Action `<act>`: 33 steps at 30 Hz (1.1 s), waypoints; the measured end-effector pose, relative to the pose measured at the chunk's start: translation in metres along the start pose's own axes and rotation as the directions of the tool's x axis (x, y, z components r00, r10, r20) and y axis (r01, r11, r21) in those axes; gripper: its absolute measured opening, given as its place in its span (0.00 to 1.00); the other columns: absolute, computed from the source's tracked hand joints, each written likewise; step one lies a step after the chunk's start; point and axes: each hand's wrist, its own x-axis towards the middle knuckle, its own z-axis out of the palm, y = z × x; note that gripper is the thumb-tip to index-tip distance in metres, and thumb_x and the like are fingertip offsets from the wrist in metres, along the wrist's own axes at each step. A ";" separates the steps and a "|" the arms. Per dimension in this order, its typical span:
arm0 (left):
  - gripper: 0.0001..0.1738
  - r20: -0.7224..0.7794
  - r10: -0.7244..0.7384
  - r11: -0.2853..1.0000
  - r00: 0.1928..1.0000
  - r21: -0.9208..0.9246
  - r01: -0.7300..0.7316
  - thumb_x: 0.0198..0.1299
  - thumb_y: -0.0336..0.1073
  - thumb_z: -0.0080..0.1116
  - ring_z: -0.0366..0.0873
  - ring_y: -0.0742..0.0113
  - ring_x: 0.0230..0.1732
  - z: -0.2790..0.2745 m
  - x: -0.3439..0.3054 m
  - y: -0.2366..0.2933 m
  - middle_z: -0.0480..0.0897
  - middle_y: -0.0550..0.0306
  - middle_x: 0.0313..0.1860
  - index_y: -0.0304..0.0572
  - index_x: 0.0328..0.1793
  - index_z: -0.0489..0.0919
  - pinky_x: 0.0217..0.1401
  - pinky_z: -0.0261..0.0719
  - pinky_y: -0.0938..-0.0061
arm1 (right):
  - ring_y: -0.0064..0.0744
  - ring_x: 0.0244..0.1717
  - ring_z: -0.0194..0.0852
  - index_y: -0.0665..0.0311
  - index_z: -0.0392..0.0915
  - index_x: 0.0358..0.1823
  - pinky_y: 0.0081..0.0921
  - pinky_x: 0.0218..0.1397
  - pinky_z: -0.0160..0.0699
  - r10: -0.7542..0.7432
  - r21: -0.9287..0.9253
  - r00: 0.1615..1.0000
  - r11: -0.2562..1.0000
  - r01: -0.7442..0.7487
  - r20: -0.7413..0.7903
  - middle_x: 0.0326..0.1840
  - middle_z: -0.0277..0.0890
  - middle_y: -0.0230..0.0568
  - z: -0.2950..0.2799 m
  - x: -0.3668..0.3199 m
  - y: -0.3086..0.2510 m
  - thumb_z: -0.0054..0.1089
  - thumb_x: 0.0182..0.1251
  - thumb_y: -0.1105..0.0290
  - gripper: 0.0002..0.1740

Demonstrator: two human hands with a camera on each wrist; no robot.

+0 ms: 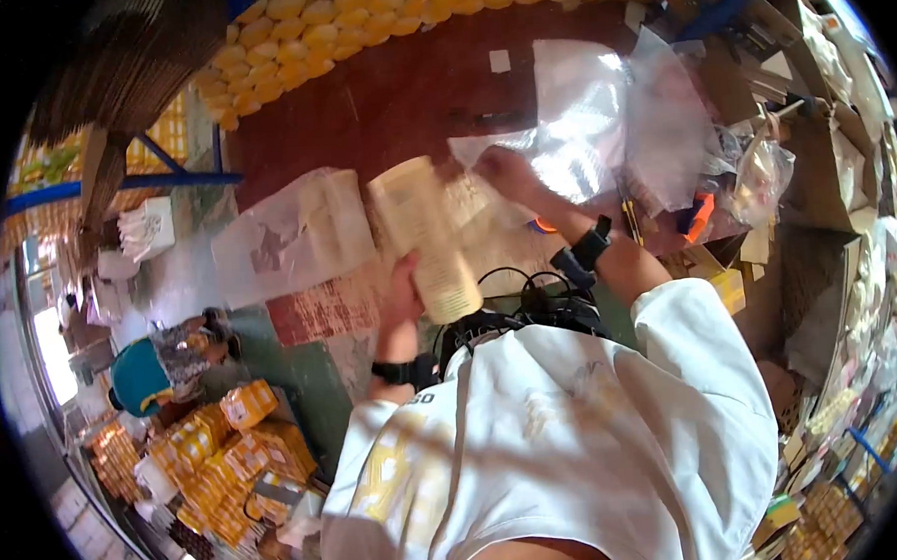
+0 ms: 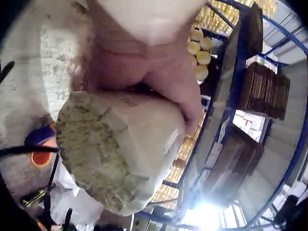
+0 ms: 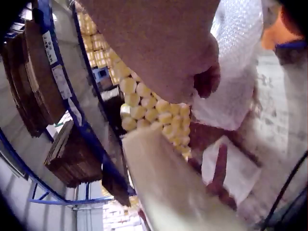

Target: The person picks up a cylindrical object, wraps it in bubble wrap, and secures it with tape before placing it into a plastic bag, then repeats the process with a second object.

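Note:
My left hand (image 1: 401, 297) grips a cream packet (image 1: 427, 241) with small print along its face, its long body standing out over the worktop. In the left wrist view the packet's near end (image 2: 91, 144) looks mottled greenish-yellow, and fingers wrap round its side. My right hand (image 1: 512, 177) is beyond the packet's upper part, beside a clear bubble-wrap sheet (image 3: 231, 72). In the right wrist view the fingers of that hand look bent and the packet (image 3: 168, 178) lies below them; I cannot tell whether they pinch anything.
Clear plastic sheets (image 1: 581, 104) lie on the dark red worktop (image 1: 390, 92). Another translucent sheet (image 1: 277, 242) is at left. An orange tape dispenser (image 1: 701, 216) sits at right near cardboard boxes (image 1: 813, 154). Rows of yellow-lidded jars (image 1: 347, 14) line the back; wrapped orange packs (image 1: 236, 449) stack at lower left.

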 end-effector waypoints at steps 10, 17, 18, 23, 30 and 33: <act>0.35 0.215 -0.043 0.983 0.976 0.183 0.003 0.61 0.43 0.70 0.85 0.60 0.52 0.045 0.003 -0.020 0.85 0.49 0.55 0.30 0.69 0.73 0.55 0.86 0.64 | 0.29 0.61 0.79 0.71 0.79 0.64 0.29 0.63 0.81 0.126 0.764 0.864 0.418 -0.492 0.487 0.61 0.82 0.42 0.008 -0.077 -0.013 0.56 0.78 0.65 0.20; 0.40 0.199 0.002 0.571 0.980 0.804 -0.164 0.51 0.41 0.79 0.84 0.63 0.53 0.041 -0.009 -0.002 0.85 0.48 0.55 0.27 0.67 0.75 0.55 0.84 0.67 | 0.32 0.42 0.78 0.67 0.82 0.47 0.32 0.47 0.77 0.412 0.699 0.901 0.606 -0.381 0.134 0.45 0.84 0.40 -0.019 -0.060 -0.021 0.62 0.75 0.64 0.12; 0.40 0.200 0.004 0.517 0.980 0.838 -0.174 0.50 0.41 0.80 0.84 0.64 0.52 0.045 -0.009 0.002 0.86 0.48 0.54 0.27 0.65 0.76 0.55 0.84 0.68 | 0.34 0.41 0.77 0.68 0.82 0.45 0.35 0.46 0.76 0.403 0.580 0.906 0.710 -0.400 0.131 0.43 0.84 0.42 -0.018 -0.056 -0.018 0.64 0.75 0.65 0.12; 0.37 0.108 -0.112 0.499 0.988 0.866 -0.038 0.45 0.43 0.83 0.87 0.63 0.47 0.041 0.002 0.001 0.89 0.48 0.48 0.29 0.58 0.81 0.53 0.84 0.69 | 0.31 0.29 0.74 0.66 0.80 0.45 0.33 0.35 0.73 -0.006 0.251 0.980 0.966 0.057 -0.199 0.29 0.79 0.44 -0.002 -0.081 -0.028 0.65 0.73 0.65 0.11; 0.39 0.127 -0.057 0.177 0.990 0.978 -0.115 0.43 0.50 0.83 0.88 0.61 0.47 0.046 0.001 0.007 0.89 0.48 0.46 0.33 0.58 0.82 0.52 0.83 0.68 | 0.28 0.33 0.77 0.68 0.83 0.44 0.29 0.40 0.78 -0.090 0.458 0.987 0.878 0.141 -0.130 0.33 0.83 0.42 0.004 -0.085 -0.023 0.65 0.72 0.67 0.10; 0.51 0.067 0.058 0.099 0.996 0.992 -0.073 0.44 0.47 0.85 0.85 0.61 0.55 0.038 0.008 -0.005 0.86 0.47 0.55 0.35 0.71 0.69 0.56 0.83 0.69 | 0.30 0.39 0.81 0.69 0.81 0.47 0.30 0.45 0.79 -0.187 0.333 0.978 0.932 0.145 0.098 0.39 0.84 0.46 0.004 -0.104 -0.050 0.64 0.72 0.69 0.11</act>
